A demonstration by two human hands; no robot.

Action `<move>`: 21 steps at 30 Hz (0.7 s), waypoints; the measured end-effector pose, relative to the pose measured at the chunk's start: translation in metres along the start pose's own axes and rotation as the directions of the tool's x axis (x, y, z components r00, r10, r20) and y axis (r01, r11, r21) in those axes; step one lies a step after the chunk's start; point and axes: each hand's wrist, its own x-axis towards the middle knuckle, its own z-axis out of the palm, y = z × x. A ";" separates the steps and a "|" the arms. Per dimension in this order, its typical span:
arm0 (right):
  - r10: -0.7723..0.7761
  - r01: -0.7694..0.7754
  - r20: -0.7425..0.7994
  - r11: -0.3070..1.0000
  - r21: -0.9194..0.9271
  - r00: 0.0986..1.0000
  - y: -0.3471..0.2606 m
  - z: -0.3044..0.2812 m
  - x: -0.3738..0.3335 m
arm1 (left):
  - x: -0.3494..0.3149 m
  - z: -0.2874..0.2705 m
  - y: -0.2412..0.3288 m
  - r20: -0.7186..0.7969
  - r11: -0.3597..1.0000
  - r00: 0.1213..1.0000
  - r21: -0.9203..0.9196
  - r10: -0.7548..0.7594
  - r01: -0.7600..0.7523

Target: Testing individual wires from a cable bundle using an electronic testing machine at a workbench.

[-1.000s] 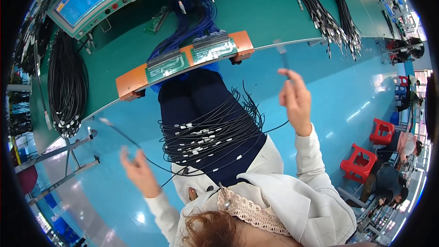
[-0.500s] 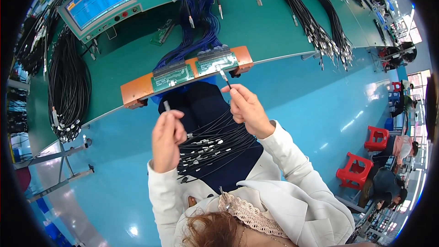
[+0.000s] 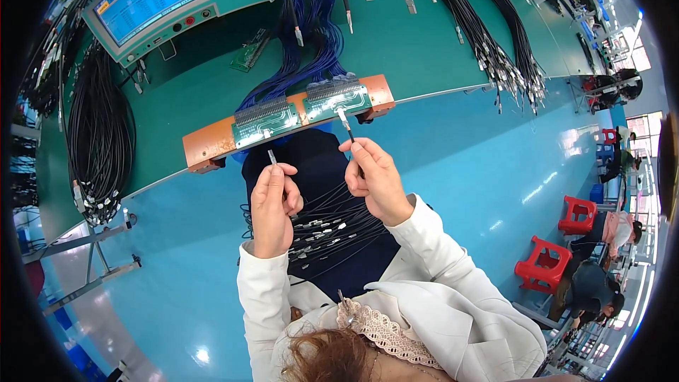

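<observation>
Each hand pinched one cable end, right hand (image 3: 375, 177) aiming its connector (image 3: 343, 117) at the orange test fixture (image 3: 212, 145), left hand (image 3: 272, 201) waiting below.

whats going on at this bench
A seated person holds a thin black cable, one metal-tipped end pinched in each hand. The right hand points its connector at the right green board of the orange fixture; the left hand holds its end up below the left board. More cables lie across the lap.
</observation>
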 end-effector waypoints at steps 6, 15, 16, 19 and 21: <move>0.029 -0.034 0.054 0.996 0.088 0.998 0.003 0.006 0.006 | 0.001 0.001 0.000 -0.029 1.000 0.999 -0.006 0.019 -0.019; -0.023 0.024 0.043 0.999 -0.025 0.999 -0.005 0.008 0.018 | 0.015 0.003 0.002 -0.045 1.000 0.999 -0.009 0.028 -0.028; -0.022 0.023 0.035 0.999 -0.036 0.999 -0.005 0.009 0.017 | 0.015 0.003 0.001 -0.037 1.000 0.999 -0.012 0.021 -0.021; -0.017 0.019 0.032 0.999 -0.032 0.999 -0.005 0.009 0.018 | 0.015 0.004 0.001 -0.018 0.999 1.000 -0.050 0.010 -0.011; -0.013 0.014 0.039 1.000 -0.028 0.999 -0.005 0.008 0.018 | 0.015 0.003 0.000 -0.005 0.996 1.000 -0.085 0.007 -0.008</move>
